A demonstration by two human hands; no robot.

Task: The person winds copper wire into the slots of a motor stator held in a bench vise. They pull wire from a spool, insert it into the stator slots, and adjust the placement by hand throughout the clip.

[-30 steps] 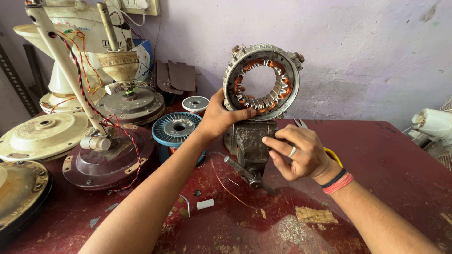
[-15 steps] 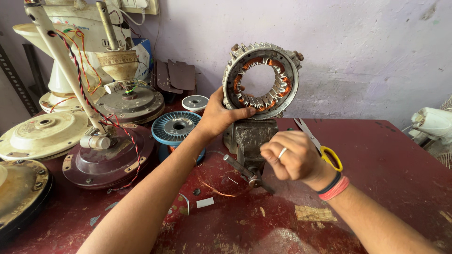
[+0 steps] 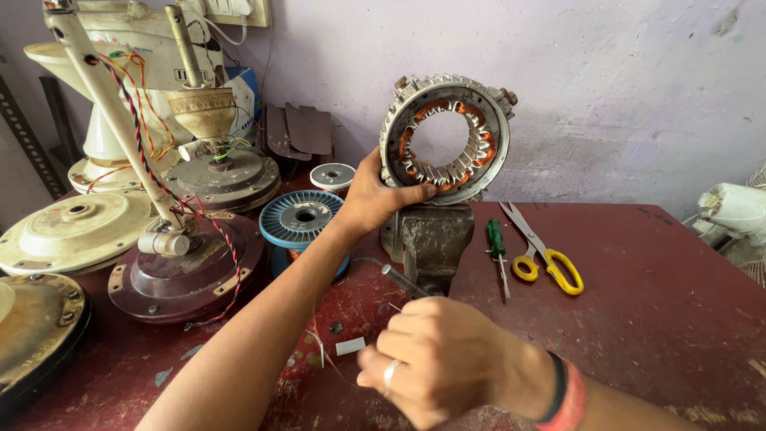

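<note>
Several ceiling-fan motor housings (image 3: 76, 231) crowd the left end of the dark red table (image 3: 662, 295), cream and brown, one brown unit (image 3: 187, 271) carrying a cream downrod (image 3: 112, 120) wound with red and black wires. Next, right of these: a blue spool (image 3: 302, 219) with a smaller grey spool (image 3: 332, 175) behind it near the wall. Centre: a grey bench vise (image 3: 435, 243) clamping a round stator (image 3: 445, 137) upright, its aluminium ring toothed outside and copper windings showing inside. The left hand (image 3: 375, 199) closes on the stator's lower left rim, thumb lying across the inner edge, fingers behind. In the near foreground, the right hand (image 3: 439, 363), ringed and wearing a black and red wristband, is curled into a loose fist just in front of the vise handle; whether it pinches anything cannot be told, though a thin wire (image 3: 323, 355) trails beside it. Right of the vise: a green-handled screwdriver (image 3: 497, 247), then yellow-handled scissors (image 3: 542, 251), lying flat, close together.
</note>
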